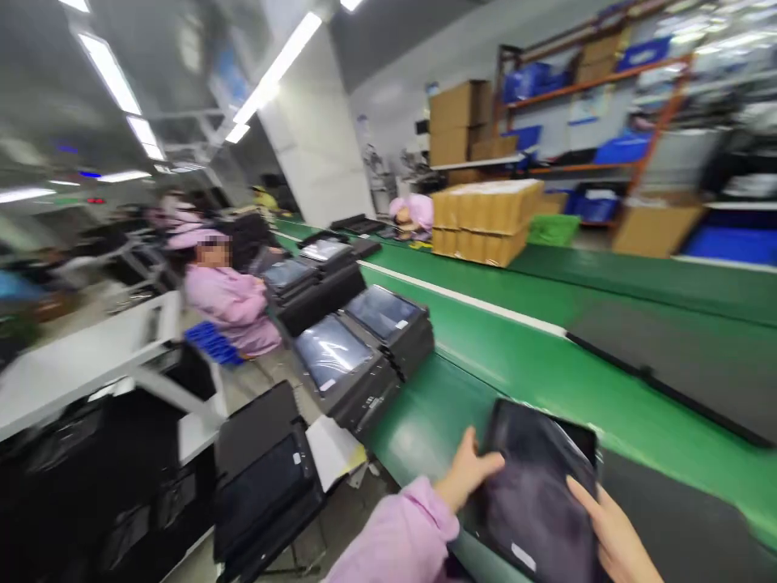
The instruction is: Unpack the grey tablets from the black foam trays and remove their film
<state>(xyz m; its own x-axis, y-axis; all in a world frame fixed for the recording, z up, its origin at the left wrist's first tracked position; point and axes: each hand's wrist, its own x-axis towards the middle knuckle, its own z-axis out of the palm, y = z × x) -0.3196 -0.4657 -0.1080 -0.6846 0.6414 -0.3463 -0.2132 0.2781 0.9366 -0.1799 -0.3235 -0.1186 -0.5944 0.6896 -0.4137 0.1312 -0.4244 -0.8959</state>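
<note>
A dark tablet-like panel [537, 486] lies tilted at the near edge of the green conveyor belt [515, 356]. My left hand [464, 478], coming out of a pink sleeve, grips the panel's left edge with the thumb on top. My right hand [613, 534] holds its lower right side, thumb laid across the screen. The whole view is smeared by motion.
Stacks of black screen units [364, 348] stand in a row to the left of the belt. A large dark panel [680, 364] lies further along the belt. A seated person in pink [234, 300] works at left. Cardboard boxes [486, 214] and shelving [607, 105] stand behind.
</note>
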